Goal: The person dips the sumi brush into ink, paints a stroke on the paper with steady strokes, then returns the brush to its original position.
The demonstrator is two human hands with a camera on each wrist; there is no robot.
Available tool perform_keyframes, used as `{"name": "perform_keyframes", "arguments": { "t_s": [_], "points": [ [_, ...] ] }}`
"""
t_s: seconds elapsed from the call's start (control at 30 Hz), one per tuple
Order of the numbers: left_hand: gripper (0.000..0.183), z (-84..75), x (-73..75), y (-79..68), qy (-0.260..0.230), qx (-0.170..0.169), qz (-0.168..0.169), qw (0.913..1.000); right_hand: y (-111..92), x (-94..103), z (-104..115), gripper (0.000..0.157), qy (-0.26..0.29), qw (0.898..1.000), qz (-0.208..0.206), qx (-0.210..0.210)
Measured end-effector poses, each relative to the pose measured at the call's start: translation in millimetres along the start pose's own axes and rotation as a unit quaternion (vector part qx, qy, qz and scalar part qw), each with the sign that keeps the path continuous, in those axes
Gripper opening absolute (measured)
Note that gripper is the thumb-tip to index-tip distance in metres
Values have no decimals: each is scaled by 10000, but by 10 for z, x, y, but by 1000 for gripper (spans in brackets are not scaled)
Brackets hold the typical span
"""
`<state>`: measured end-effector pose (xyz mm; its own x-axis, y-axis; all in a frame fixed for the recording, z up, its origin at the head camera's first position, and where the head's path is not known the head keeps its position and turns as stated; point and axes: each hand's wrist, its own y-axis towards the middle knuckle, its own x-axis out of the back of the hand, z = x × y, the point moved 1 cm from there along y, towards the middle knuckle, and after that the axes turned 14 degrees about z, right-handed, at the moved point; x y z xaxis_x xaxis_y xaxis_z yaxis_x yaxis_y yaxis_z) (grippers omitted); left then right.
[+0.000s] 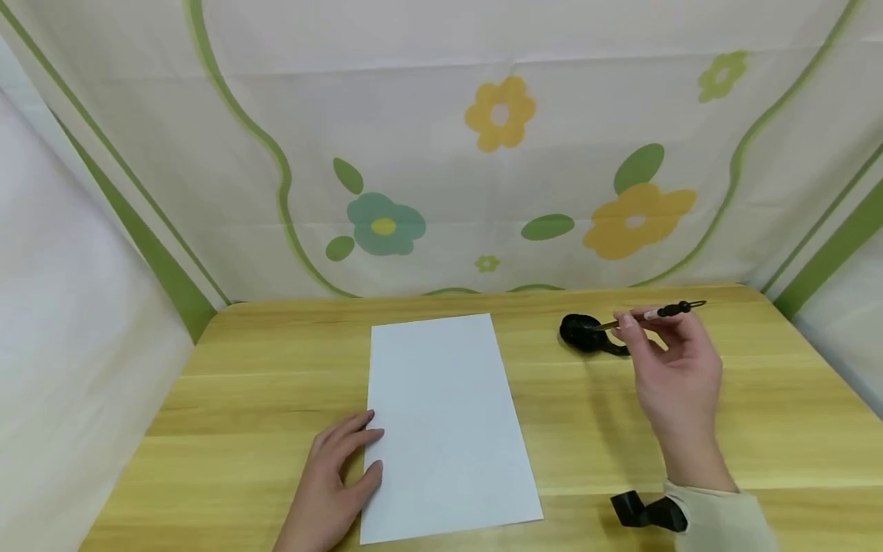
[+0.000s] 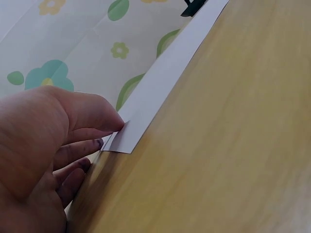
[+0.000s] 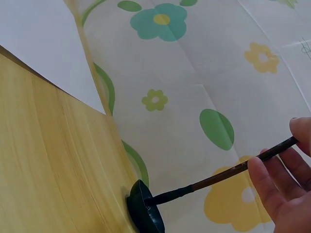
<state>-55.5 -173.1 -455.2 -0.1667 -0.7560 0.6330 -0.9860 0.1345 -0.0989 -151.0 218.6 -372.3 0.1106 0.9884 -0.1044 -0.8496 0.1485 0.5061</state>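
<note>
Wooden table [image 1: 262, 383], yellowish, streaked grain running side to side, filling lower part of head view, far edge crossing frame just below mid-height. Sheet of white paper [image 1: 441, 429] lying flat at lower centre, long sides running up frame, top edge near table's far edge. Small black dish [image 1: 578, 333] right of centre, well apart from sheet, near far edge, curved handle [image 1: 612, 349] pointing right.

soft, even light is spread over the table [image 1: 262, 368]; a faint shadow is thrown beside the right hand [image 1: 679, 376]; over to the left wrist view, dimmer, the wood grain smeared by blur; a faint sheen is caught on the black dish [image 3: 138, 209], its detail nearly swallowed!
</note>
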Motion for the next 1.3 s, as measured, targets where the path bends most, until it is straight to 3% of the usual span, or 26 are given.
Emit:
{"name": "perform_keyframes", "arguments": {
  "t_s": [0.27,0.67,0.9,1.13,1.3],
  "points": [
    [41,-19,-8,-11,-48,85,71,9999,-17,-32,-9,16,-149,9998,-110,36],
    [42,-4,-8,-6,-79,-25,-16,10000,-44,-71,-27,15,-453,9980,-267,-356],
    [42,-1,-9,-11,-102,-47,-18,9999,-62,-88,-47,16,-110,9999,-8,2],
    [41,-7,-7,-18,-116,-20,-21,9999,-64,-87,-48,17,183,9998,61,87],
    [42,-7,-14,-20,-140,-93,-59,9998,-58,-94,-56,16,0,9999,94,107]
  ]
}}
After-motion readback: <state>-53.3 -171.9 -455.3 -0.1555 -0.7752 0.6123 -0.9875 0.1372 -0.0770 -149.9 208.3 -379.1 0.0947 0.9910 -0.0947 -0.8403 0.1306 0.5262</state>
